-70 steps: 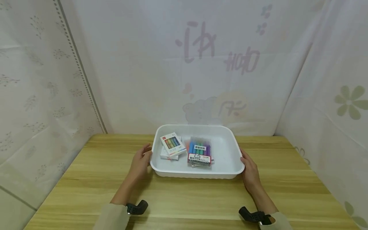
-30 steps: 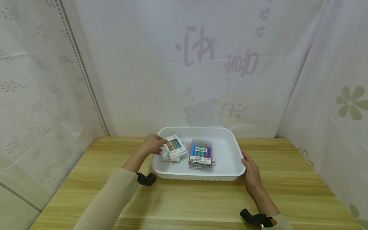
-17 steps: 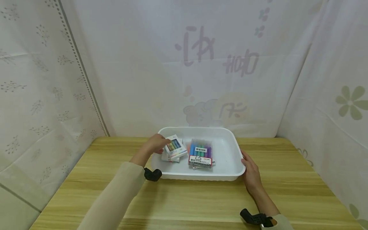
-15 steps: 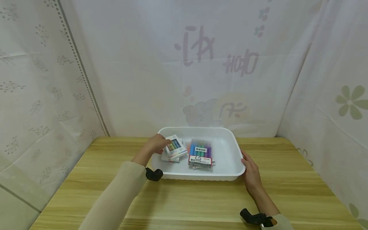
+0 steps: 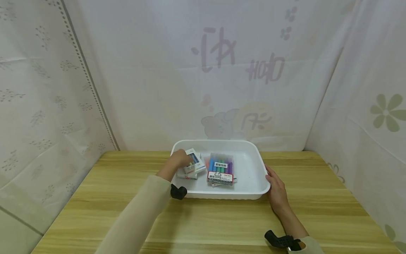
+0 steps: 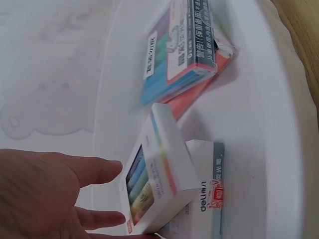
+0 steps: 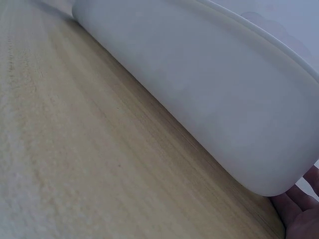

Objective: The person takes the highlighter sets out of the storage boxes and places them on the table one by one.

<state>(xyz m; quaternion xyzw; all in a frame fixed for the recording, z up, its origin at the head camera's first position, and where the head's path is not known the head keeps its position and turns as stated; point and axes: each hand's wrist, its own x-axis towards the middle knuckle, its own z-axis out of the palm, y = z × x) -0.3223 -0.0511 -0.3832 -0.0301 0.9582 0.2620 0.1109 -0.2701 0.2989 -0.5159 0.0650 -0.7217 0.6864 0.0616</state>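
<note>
My left hand [image 5: 180, 159] reaches over the left side of the white plastic tray [image 5: 248, 158]. Its thumb and fingers are stretched out around the near end of a white windowed box of pastel highlighters [image 6: 164, 169], fingertips right at its side and lower edge. Under that box lies a second white box [image 6: 214, 169] with a grey edge and red seal. Beside them is a clear pack of coloured highlighters [image 5: 221, 169], on top of an orange-red pack [image 6: 187, 99]. My right hand [image 5: 277, 188] holds the tray's right front corner, its fingers partly hidden behind the wall.
The tray stands on a wood-grain table [image 5: 222, 225], close to its back edge. Pale printed curtains [image 5: 152, 88] hang behind and on both sides. A black wrist camera [image 5: 179, 192] on my left arm overlaps the tray's front left corner.
My left hand has let go of the tray's left rim and moved inward over the upper highlighter box, further right in the last half second. My right hand stays at the tray corner.
</note>
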